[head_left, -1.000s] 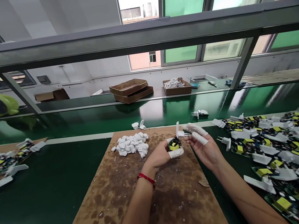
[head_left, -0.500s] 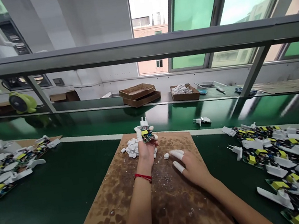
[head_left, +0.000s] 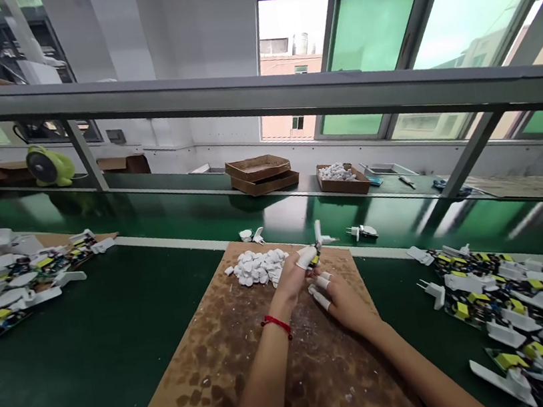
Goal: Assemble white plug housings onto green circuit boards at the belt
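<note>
Cardboard mat (head_left: 255,374), brown and blotched, lies nearest on the green bench (head_left: 95,349). Over it the right hand (head_left: 346,302) rests low, its capped fingertips (head_left: 321,283) just beside the left hand (head_left: 292,280); whether they pinch anything I cannot tell. The left hand is lifted off the mat and pinches a small circuit board (head_left: 316,259) between thumb and a capped finger, with a white plug piece (head_left: 319,236) standing up from it. Just to its left sits a heap of white caps (head_left: 260,267).

Judging by the stock, much is left to do. A right-hand pile of boards (head_left: 513,311) and a left-hand pile of boards (head_left: 20,286), all mixed with plug shells, crowd the bench. Only a few loose plug parts (head_left: 362,232) lie on the green belt (head_left: 177,220) beyond. Farther off, a shelf carries cardboard trays (head_left: 262,174) and a box of white pieces (head_left: 342,177).

The held board and plug are tiny and half covered by fingers, so whether they are joined is unclear. The right-hand pile is cut off by the frame edge.
</note>
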A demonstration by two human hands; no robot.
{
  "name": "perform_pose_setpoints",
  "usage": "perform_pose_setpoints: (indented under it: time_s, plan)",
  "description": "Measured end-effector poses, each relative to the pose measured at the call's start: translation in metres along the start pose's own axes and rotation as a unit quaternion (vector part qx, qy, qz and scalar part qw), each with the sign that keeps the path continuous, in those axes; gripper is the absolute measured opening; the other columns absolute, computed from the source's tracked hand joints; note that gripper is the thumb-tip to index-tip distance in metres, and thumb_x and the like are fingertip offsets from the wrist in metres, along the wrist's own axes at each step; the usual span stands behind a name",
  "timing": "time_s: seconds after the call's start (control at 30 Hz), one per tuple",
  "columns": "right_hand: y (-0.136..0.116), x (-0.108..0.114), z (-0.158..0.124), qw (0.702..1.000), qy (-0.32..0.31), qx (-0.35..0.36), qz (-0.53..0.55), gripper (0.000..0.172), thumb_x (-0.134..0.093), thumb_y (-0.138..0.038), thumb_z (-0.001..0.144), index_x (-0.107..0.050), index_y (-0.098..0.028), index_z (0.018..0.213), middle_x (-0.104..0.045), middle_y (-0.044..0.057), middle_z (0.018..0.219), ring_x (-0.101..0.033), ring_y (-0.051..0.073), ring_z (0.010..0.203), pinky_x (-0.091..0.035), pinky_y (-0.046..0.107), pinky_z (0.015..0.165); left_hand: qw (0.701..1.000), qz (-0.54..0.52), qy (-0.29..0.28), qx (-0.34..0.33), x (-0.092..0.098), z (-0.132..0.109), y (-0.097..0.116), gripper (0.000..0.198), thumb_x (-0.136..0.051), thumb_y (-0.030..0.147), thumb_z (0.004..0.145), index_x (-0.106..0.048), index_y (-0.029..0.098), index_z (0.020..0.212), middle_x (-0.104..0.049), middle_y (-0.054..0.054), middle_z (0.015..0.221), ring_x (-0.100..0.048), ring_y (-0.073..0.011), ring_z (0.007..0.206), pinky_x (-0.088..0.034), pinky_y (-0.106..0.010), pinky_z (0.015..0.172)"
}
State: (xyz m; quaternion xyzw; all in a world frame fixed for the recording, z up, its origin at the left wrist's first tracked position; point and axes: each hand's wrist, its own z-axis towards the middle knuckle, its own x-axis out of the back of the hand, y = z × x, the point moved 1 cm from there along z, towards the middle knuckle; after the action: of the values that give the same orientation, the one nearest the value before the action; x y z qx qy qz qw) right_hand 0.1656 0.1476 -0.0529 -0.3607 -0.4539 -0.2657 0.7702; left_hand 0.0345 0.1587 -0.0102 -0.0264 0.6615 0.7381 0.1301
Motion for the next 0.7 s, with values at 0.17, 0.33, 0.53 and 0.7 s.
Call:
perform_pose_setpoints:
  time_s: [0.17, 0.33, 0.53, 0.7]
  plan:
    - [0.026, 0.019, -0.020, 0.982, 0.154, -0.077, 0.071, 0.026, -0.047, -0.027, 0.087, -0.063, -0.014, 0.103, -0.064, 0.013, 0.097, -0.059, 0.026, 0.091, -0.047, 0.041, 0.083, 0.983, 0.165, 0.034, -0.066, -0.002, -0.001, -0.002, 0.051, -0.077, 0.029, 0.055, -0.066, 0.014, 0.103, -0.065, -0.010, 0.095, -0.056, -0.0289, 0.096, -0.041, -0.038, 0.091]
    - [0.029, 0.033, -0.039, 0.925, 0.328, -0.146, 0.127, 0.026, -0.056, -0.035, 0.083, -0.063, -0.016, 0.100, -0.064, 0.009, 0.092, -0.060, 0.022, 0.083, -0.049, 0.037, 0.078, 0.931, 0.344, 0.035, -0.117, -0.005, -0.006, -0.007, 0.072, -0.071, 0.022, 0.063, -0.048, 0.014, 0.131, -0.057, -0.017, 0.122, -0.048, -0.0344, 0.115, -0.035, -0.044, 0.101]
    - [0.009, 0.037, -0.041, 0.944, 0.314, -0.026, 0.099, 0.017, -0.056, -0.023, 0.085, -0.064, -0.019, 0.100, -0.063, 0.010, 0.095, -0.062, 0.022, 0.088, -0.050, 0.034, 0.079, 0.857, 0.477, -0.102, -0.166, -0.018, -0.010, -0.011, 0.080, -0.064, 0.018, 0.068, -0.034, 0.017, 0.142, -0.061, -0.016, 0.113, -0.056, -0.0326, 0.105, -0.045, -0.042, 0.091]
    - [0.006, 0.039, -0.041, 0.950, 0.303, 0.052, 0.061, 0.018, -0.055, -0.015, 0.085, -0.066, -0.018, 0.099, -0.068, 0.010, 0.095, -0.061, 0.022, 0.089, -0.051, 0.035, 0.078, 0.842, 0.496, -0.136, -0.161, -0.024, -0.011, -0.013, 0.085, -0.058, 0.013, 0.065, -0.027, 0.013, 0.144, -0.061, -0.018, 0.114, -0.057, -0.0330, 0.104, -0.047, -0.042, 0.088]
